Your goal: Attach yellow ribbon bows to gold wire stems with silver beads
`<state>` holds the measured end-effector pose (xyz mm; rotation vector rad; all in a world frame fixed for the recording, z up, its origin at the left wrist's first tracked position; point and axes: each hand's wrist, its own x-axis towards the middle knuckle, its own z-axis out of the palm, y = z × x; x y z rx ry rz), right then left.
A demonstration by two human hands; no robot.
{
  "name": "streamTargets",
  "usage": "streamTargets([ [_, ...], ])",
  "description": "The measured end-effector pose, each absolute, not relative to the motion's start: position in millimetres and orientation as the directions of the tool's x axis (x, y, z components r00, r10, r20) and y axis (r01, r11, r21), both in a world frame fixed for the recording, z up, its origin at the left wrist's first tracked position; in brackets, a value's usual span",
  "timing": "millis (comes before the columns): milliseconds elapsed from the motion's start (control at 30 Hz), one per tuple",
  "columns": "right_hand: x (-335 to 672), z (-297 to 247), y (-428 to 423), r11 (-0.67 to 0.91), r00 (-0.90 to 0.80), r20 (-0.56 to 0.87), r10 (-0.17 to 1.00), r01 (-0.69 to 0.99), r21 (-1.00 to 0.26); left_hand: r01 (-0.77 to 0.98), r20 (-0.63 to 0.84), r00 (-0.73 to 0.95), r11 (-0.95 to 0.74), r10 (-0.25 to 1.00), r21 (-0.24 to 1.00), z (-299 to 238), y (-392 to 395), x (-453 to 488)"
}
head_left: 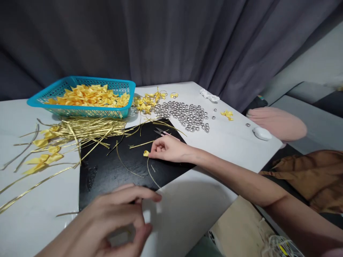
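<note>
Yellow, shiny little flower (pixel 146 153) is pinched btwn thumb & index of my R hand (pixel 166 148), other fingers curled in, over the black mat (pixel 107 178). Thin wire (pixel 150 174) curves down from by the flower twd my L hand (pixel 118 214), which is nearer me, loosely half-curled, thumb & index apart, nothing in its grasp that I can see. Just behind R hand: scissors (pixel 159 131), partly hidden by it. Further out, L side: pile of gold wire strands (pixel 91 128) overlapping the mat, plus loose yellow ribbon blooms (pixel 44 157) on the white table (pixel 222 146). Behind the pile, blue basket (pixel 93 111) w/ lots of yellow ribbon pcs (pixel 91 95). R of basket, silver beads (pixel 184 114), spread out. Grey curtain (pixel 166 43) at back.
</note>
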<state>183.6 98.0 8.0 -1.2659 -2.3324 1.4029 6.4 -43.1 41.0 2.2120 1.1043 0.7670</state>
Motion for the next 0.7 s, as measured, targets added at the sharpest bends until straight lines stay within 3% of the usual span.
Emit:
streamTargets([
  [133,182.8,6.6,98.4,0.287,-0.632,-0.167,0.757,0.551,-0.783,0.581,0.221,0.490,-0.504,0.844,0.639,28.6,-27.1,-7.5],
  [333,197.6,32.1,104.6,0.375,-0.666,0.049,0.745,0.357,-0.855,0.620,0.208,0.663,-0.683,0.719,0.387,4.9,-29.6,17.3],
  [467,230.8,57.7,90.8,0.375,-0.478,0.185,0.859,0.340,-0.863,0.606,0.223,0.706,-0.736,0.672,0.302,4.5,-29.8,54.7],
  [600,273.4,60.7,66.2,0.349,-0.311,0.217,0.925,0.477,-0.806,0.611,0.236,0.731,-0.768,0.641,0.194,2.6,-29.4,85.5],
  [700,303.3,55.5,49.1,0.289,-0.198,0.213,0.957,0.569,-0.770,0.620,0.238,0.756,-0.784,0.609,0.037,-5.3,-42.7,95.5],
])
